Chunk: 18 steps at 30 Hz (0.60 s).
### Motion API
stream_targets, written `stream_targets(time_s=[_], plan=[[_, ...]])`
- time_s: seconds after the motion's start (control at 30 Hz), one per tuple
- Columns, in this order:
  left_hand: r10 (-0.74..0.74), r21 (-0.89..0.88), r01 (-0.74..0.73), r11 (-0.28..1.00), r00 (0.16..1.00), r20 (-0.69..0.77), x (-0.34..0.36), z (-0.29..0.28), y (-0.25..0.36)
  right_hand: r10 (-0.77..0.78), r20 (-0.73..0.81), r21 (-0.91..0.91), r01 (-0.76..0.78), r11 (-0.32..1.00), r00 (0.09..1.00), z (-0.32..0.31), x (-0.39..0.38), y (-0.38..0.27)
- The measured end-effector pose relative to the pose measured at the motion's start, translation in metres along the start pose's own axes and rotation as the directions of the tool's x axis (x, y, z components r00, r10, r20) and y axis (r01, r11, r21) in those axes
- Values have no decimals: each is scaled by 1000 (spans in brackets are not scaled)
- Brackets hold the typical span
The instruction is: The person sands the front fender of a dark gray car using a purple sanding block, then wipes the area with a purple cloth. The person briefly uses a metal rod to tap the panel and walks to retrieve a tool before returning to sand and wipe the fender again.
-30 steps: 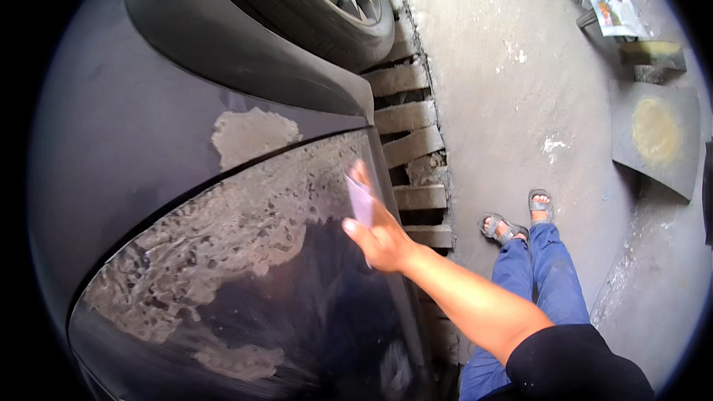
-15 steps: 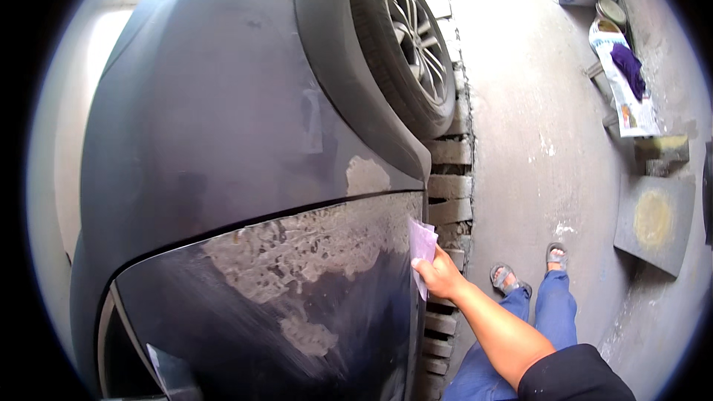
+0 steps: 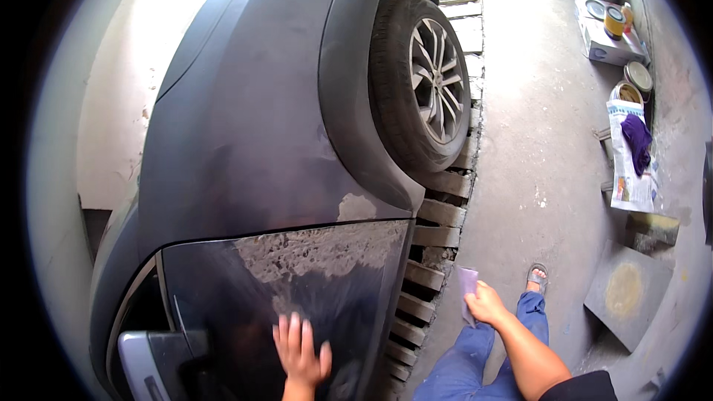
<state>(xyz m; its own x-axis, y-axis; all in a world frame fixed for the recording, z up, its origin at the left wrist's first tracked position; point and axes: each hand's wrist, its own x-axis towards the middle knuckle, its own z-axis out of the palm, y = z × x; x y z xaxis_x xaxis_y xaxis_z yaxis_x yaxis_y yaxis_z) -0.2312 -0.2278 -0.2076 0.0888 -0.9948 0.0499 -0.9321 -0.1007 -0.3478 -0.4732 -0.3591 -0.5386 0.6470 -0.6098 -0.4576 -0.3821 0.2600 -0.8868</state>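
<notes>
My left hand (image 3: pixel 301 349) lies with its fingers stretched out on the dark car door (image 3: pixel 223 319), at the lower end of a scuffed patch. Above it, a rough grey filler patch (image 3: pixel 319 254) runs along the door's edge, and a smaller one (image 3: pixel 356 208) marks the fender across the gap. Off the car to the right, my right hand (image 3: pixel 486 303) grips a folded sheet of pale purple sandpaper (image 3: pixel 468 286) between thumb and fingers, over my leg. The sandpaper is apart from the door.
Beyond the door are the wheel (image 3: pixel 427 82) and a side mirror (image 3: pixel 145 360). A slatted floor channel (image 3: pixel 438 212) runs beside the car. Along the right wall stand a newspaper-covered stool (image 3: pixel 627 189) with a purple cloth (image 3: pixel 637 141), cans (image 3: pixel 637 78), a white box (image 3: pixel 613 48) and a grey panel (image 3: pixel 646 312).
My right hand has drawn the sandpaper away from the door edge to the right. My left hand has come into view on the door. The view has shifted, showing more to the left.
</notes>
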Motion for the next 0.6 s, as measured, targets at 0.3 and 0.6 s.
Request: stream_targets(time_s=[0.3, 0.6], plan=[[-81, 621, 147, 770, 988, -134, 332, 14, -34, 90, -122, 63, -83, 995, 988, -57, -53, 42], [48, 592, -154, 791, 980, 191, 330, 64, -9, 69, -169, 97, -53, 994, 983, -23, -66, 70]])
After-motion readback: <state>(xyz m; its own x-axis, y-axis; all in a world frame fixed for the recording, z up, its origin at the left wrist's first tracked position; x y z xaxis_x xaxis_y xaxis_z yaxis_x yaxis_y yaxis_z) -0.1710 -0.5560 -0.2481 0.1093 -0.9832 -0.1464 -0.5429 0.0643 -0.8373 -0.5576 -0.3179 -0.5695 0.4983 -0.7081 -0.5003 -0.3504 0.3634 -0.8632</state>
